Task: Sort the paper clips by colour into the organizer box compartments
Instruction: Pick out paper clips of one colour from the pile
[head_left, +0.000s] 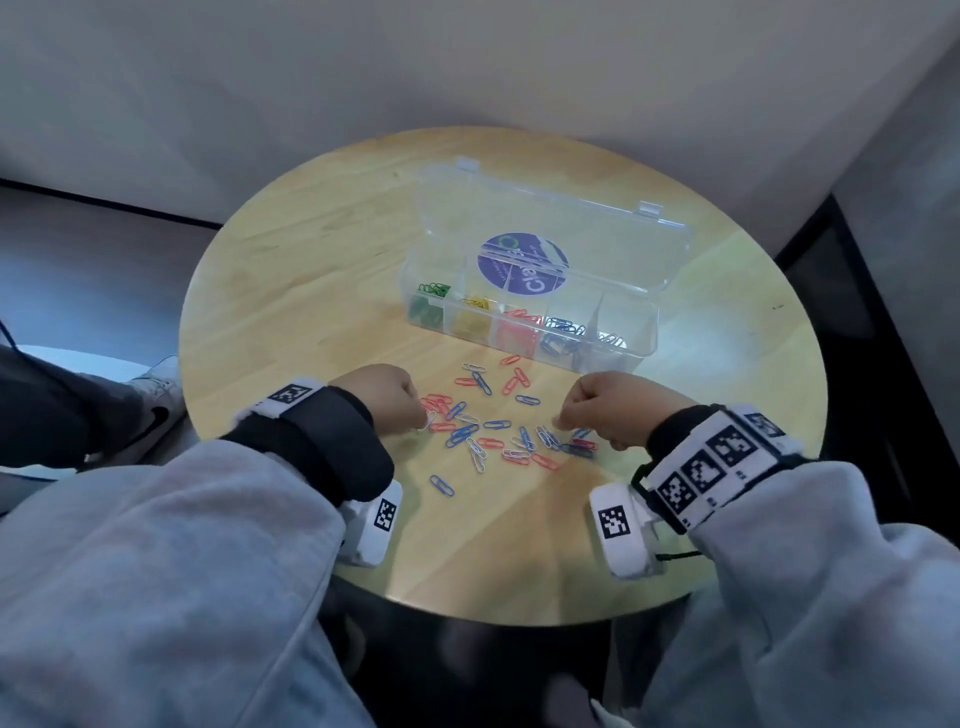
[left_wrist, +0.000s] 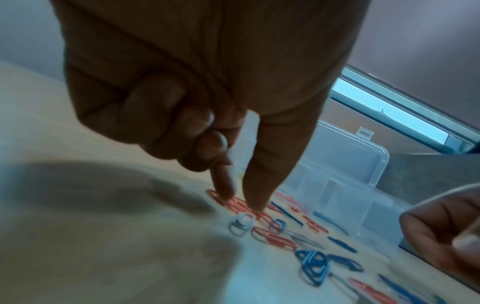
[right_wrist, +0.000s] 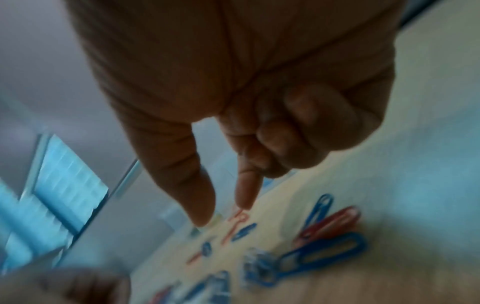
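Note:
Red, blue and white paper clips (head_left: 493, 431) lie scattered on the round wooden table (head_left: 322, 270). Behind them stands the clear organizer box (head_left: 644, 332) with its lid up. From left to right its compartments hold green (head_left: 434, 291), yellow (head_left: 478, 303), red (head_left: 522, 318), blue (head_left: 563, 327) and white clips (head_left: 610, 340). My left hand (head_left: 421, 421) points thumb and index finger down onto red clips (left_wrist: 233, 202), tips slightly apart, beside a white clip (left_wrist: 241, 224). My right hand (head_left: 563, 423) reaches down at the pile's right side, thumb and index finger apart (right_wrist: 223, 214), pinching nothing I can see.
One blue clip (head_left: 441, 486) lies apart, nearer to me than the pile. A person's shoe (head_left: 156, 395) shows past the table's left edge. A wall rises just behind the table. Bare wood lies left of the box.

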